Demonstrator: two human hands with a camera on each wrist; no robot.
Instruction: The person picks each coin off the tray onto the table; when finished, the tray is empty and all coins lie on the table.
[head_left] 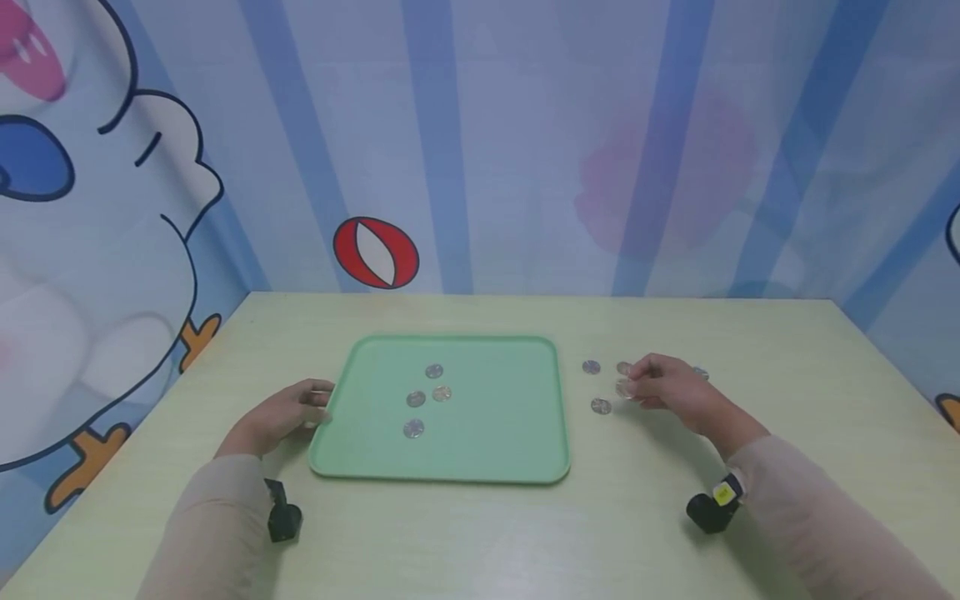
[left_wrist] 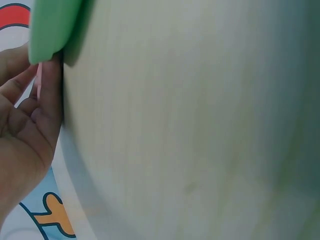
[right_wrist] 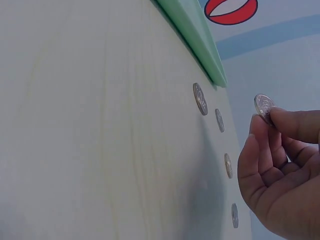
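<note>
My right hand pinches a silver coin between thumb and fingertips, held above the table right of the tray. Several more coins lie flat near it, among them one coin close to the tray's right side and another coin farther back. One coin is partly hidden behind the right hand. At the left rim of a pale green tray, my left hand rests with its fingers fairly straight against the edge. Inside the tray, several coins lie scattered left of its middle.
The pale wooden table runs back to a blue striped cartoon backdrop. A black wrist camera is worn at the left sleeve, and another black camera hangs at the right one.
</note>
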